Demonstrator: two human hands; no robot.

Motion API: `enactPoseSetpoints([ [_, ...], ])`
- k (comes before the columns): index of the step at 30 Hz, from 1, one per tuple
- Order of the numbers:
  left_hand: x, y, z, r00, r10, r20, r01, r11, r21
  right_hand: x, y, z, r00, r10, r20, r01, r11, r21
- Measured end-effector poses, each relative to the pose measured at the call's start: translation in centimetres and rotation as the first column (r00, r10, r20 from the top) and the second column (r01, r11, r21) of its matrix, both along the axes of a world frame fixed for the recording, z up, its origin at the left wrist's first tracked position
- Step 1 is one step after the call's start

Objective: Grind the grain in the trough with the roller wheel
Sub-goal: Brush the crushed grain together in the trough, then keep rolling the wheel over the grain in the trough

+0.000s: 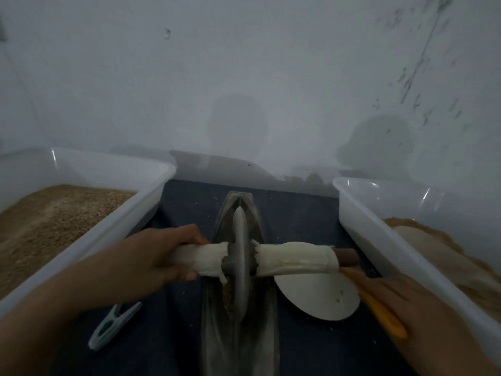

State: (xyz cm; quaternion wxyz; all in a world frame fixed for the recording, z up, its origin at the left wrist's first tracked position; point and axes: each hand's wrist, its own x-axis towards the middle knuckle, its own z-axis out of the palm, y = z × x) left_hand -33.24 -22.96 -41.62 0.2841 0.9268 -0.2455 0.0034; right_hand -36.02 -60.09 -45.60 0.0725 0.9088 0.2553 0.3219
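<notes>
A dark metal roller wheel [240,261] stands upright in a long boat-shaped trough [238,346] on a dark mat. Brown grain [227,295] lies in the trough just left of the wheel's rim. A cloth-wrapped axle handle [295,257] runs through the wheel, with a brown wooden end showing on the right. My left hand [160,253] grips the left half of the handle. My right hand [406,308] is off the handle, lower right, holding a yellow-orange tool [379,308].
A white tub [151,194] holding brown grain sits at the left. Another white tub [360,221] with brown ground material sits at the right. A round white disc [317,297] lies right of the trough. A pale green clip [113,327] lies on the mat. A white wall rises behind.
</notes>
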Motion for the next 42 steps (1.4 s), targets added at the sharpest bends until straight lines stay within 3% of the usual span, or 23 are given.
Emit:
enactPoseSetpoints([
  [3,0.0,0.0,-0.1,1.0,-0.007,0.016,0.007,1.0,-0.008,-0.8,0.6,-0.4,0.941,-0.123,-0.316,0.088,0.989,-0.123],
  [6,0.1,0.0,-0.1,1.0,0.0,0.01,0.0,1.0,-0.011,-1.0,1.9,1.1,0.918,-0.131,-0.374,0.127,0.991,-0.037],
  [8,0.0,0.0,0.0,1.0,-0.007,0.022,0.007,1.0,-0.013,-0.5,2.5,2.4,0.961,0.15,-0.231,-0.081,0.956,0.282],
  [9,0.0,-0.1,0.1,1.0,-0.009,0.028,0.01,1.0,-0.014,-0.5,3.7,3.2,0.969,0.243,-0.052,-0.219,0.932,0.289],
  [10,0.0,-0.2,0.2,0.999,-0.013,0.032,0.013,1.0,-0.015,-0.5,4.9,3.8,0.963,0.27,-0.001,-0.258,0.921,0.291],
  [12,-0.1,-0.2,0.3,1.0,-0.008,0.029,0.008,1.0,-0.008,-0.1,7.4,4.2,0.966,0.254,-0.054,-0.232,0.938,0.256],
  [14,-0.1,-0.2,0.4,0.999,0.009,0.049,-0.009,1.0,0.002,0.5,8.9,3.6,0.984,0.129,-0.119,-0.112,0.984,0.138],
  [18,0.6,-0.1,-0.2,0.985,0.073,0.158,-0.085,0.994,0.067,2.7,8.9,1.2,0.982,0.096,-0.162,-0.069,0.984,0.167],
  [24,1.9,-0.8,-1.8,0.866,0.083,0.493,-0.201,0.961,0.191,7.2,9.1,0.7,0.983,0.103,-0.153,-0.073,0.979,0.19],
  [26,2.0,-1.2,-2.4,0.845,0.119,0.522,-0.263,0.942,0.21,8.6,9.6,1.1,0.974,0.128,-0.189,-0.092,0.978,0.187],
  [29,2.1,-1.1,-2.4,0.883,0.179,0.433,-0.269,0.951,0.155,8.7,10.0,1.4,0.97,0.125,-0.207,-0.089,0.981,0.172],
  [32,1.9,-0.2,-1.8,0.926,0.115,0.36,-0.19,0.965,0.181,7.1,9.8,1.9,0.951,0.108,-0.289,-0.072,0.989,0.133],
  [35,1.1,0.7,-0.8,0.985,0.053,0.162,-0.076,0.988,0.135,5.2,9.8,3.2,0.917,0.074,-0.393,-0.088,0.996,-0.02],
  [38,0.2,1.5,0.0,0.999,-0.013,-0.041,0.016,0.998,0.053,3.6,9.7,4.8,0.852,0.096,-0.515,-0.149,0.987,-0.063],
  [42,0.5,0.9,-0.2,1.0,0.014,0.023,-0.015,0.999,0.047,3.5,9.8,4.5,0.849,0.1,-0.52,-0.133,0.991,-0.027],
])
